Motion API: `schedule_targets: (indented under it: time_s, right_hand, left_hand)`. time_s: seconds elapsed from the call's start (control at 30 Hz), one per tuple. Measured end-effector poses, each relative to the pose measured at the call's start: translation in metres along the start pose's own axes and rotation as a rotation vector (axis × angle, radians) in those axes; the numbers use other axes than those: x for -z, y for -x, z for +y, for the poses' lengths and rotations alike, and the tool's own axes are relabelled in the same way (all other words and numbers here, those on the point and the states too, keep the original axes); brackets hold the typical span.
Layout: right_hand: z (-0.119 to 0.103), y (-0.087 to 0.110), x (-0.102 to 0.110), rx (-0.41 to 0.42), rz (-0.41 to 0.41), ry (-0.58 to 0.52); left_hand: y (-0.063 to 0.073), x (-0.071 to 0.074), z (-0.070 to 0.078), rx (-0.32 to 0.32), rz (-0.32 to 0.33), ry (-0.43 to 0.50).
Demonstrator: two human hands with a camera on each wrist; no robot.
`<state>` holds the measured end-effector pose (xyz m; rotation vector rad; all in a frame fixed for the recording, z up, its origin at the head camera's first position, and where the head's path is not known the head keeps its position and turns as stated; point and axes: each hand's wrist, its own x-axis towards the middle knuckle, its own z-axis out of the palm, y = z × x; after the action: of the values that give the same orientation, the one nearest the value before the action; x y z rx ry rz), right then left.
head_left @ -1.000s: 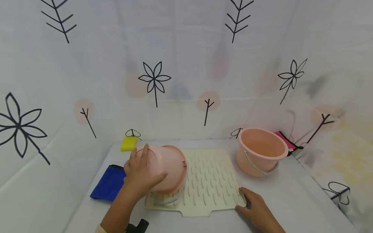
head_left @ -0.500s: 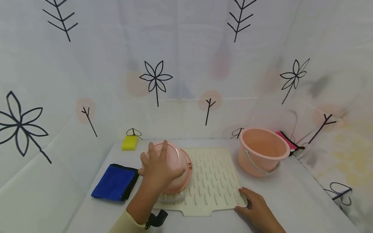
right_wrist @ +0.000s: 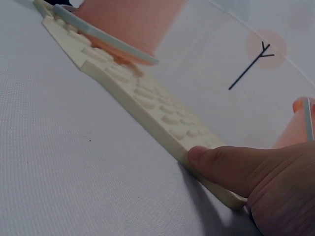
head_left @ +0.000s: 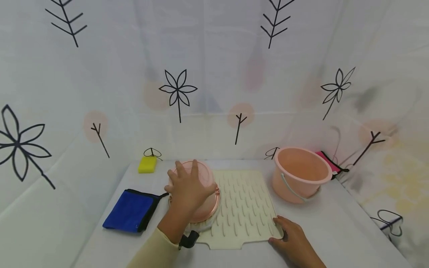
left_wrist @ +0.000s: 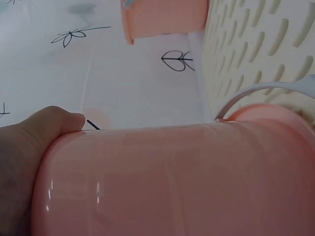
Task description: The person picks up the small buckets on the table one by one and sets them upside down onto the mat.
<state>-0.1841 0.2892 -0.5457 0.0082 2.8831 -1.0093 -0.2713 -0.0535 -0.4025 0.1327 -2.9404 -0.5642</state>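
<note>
A pink bucket (head_left: pixel 204 203) is upside down, its rim at the left part of a cream board (head_left: pixel 241 208) with rows of raised curved ridges. My left hand (head_left: pixel 187 186) grips the bucket's base from above, fingers spread over it. In the left wrist view, the thumb (left_wrist: pixel 59 120) lies at the edge of the base, and a pale handle (left_wrist: pixel 266 86) arcs beside the rim. My right hand (head_left: pixel 291 238) holds the board's near right corner; in the right wrist view the thumb (right_wrist: pixel 216 162) presses on its edge.
A second pink bucket (head_left: pixel 296 190) stands upright right of the board. A folded blue cloth (head_left: pixel 129 212) lies at left, with a yellow sponge (head_left: pixel 147 164) behind it. A pink cloth (head_left: pixel 330 162) with black edging is at the back right. White printed fabric hangs behind the table.
My left hand has moved the pink bucket right and tipped it from leaning sideways to upside down over the board. The right hand stays at the corner.
</note>
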Motion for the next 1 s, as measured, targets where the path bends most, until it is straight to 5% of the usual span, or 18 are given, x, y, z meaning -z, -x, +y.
schedule_targets:
  time_s: [0.6, 1.0]
  right_hand:
    - [-0.002, 0.001, -0.001, 0.026, 0.028, 0.019]
    - [-0.001, 0.003, 0.001, 0.032, 0.035, 0.038]
  left_hand:
    - [-0.027, -0.002, 0.004, 0.006, -0.091, -0.008]
    - [-0.030, 0.009, 0.000, -0.007, -0.184, 0.043]
